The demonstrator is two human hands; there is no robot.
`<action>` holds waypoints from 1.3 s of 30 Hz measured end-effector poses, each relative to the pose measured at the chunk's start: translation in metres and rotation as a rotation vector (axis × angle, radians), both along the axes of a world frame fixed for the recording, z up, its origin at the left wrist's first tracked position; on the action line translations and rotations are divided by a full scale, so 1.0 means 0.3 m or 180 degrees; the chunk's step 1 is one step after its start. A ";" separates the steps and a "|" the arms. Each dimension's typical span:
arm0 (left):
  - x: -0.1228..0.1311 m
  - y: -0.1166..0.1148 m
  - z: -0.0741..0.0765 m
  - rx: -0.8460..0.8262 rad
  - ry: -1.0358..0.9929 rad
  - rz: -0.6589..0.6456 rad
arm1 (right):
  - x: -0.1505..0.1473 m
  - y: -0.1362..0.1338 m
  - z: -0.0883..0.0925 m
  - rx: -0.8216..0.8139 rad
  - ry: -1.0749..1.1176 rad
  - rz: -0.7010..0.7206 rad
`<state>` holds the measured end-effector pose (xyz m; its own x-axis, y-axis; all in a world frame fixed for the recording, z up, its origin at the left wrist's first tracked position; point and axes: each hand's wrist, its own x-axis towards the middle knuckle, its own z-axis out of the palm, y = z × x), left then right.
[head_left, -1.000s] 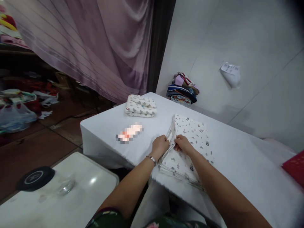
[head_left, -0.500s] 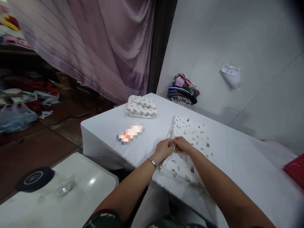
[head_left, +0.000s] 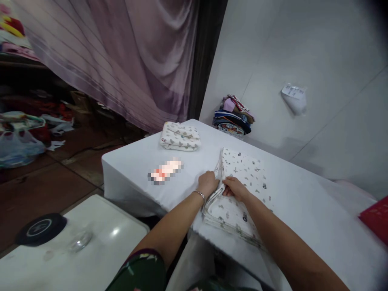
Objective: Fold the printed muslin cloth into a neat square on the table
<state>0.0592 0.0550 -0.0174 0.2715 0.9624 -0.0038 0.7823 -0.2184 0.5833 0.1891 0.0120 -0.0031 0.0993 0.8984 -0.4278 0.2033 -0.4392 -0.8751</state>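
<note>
A white cloth with small grey and black prints (head_left: pixel 245 169) lies folded in layers on the white-covered table (head_left: pixel 303 202). My right hand (head_left: pixel 235 188) pinches the cloth's left edge between thumb and fingers. Just left of it, my left hand (head_left: pixel 208 182) is curled against the same edge, its fingertips hidden by the hand and the fabric. A second folded cloth with a similar print (head_left: pixel 180 136) rests near the table's far corner. In front of that cloth lies a pixelated item (head_left: pixel 165 170).
A stack of folded clothes (head_left: pixel 233 115) sits beyond the table against the wall. At lower left is a white surface (head_left: pixel 115 214) with a round black object (head_left: pixel 41 229). Something red (head_left: pixel 376 220) is at the right edge. A purple curtain (head_left: pixel 136 60) hangs behind.
My left hand has turned and moved slightly forward and left, away from my right hand. The cloth's left edge is opened up more between them.
</note>
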 end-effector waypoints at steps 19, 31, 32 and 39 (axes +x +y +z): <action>-0.027 0.004 -0.029 -0.0112 -0.1288 0.0133 | -0.056 0.049 0.023 0.0006 -0.0343 0.0169; -0.044 -0.016 -0.013 -0.0243 -0.1479 -0.0019 | -0.044 0.041 0.012 -0.0004 -0.0219 0.0412; -0.043 -0.016 -0.015 -0.0246 -0.1423 -0.0023 | -0.036 0.036 0.014 0.0000 -0.0163 0.0461; -0.030 -0.019 -0.023 -0.0268 -0.1117 0.0020 | 0.028 0.045 0.049 -0.0015 -0.0338 0.0618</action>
<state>0.0502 0.0493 -0.0243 0.2643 0.9644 0.0092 0.5325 -0.1539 0.8323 0.1976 0.0256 0.0115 -0.0307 0.9030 -0.4285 0.3753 -0.3869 -0.8423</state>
